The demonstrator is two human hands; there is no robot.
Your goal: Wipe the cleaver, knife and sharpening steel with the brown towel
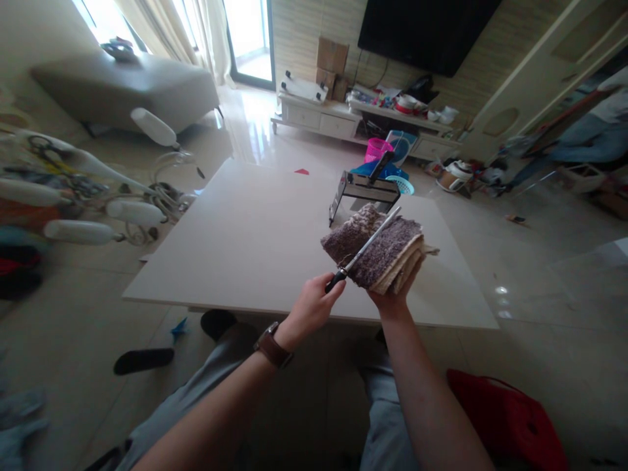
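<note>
Over the white table [235, 242], my left hand [318, 301] is closed around the black handle of a sharpening steel [370, 242], a slim silver rod pointing up and to the right. The rod lies across a folded, fluffy brown towel [387, 252] with a beige underside. My right hand [395, 294] grips that towel from below; most of its fingers are hidden behind the cloth. Just beyond the towel stands a dark metal-framed holder [366, 190] with a black handle sticking up from its top.
A small red piece [301, 171] lies at the table's far edge. Behind the table are a pink basket [377, 149] and a white TV cabinet [318, 121]. White-padded equipment [137, 212] stands left. On the floor at right sits a red bag [510, 418]. A person [596, 127] is at far right.
</note>
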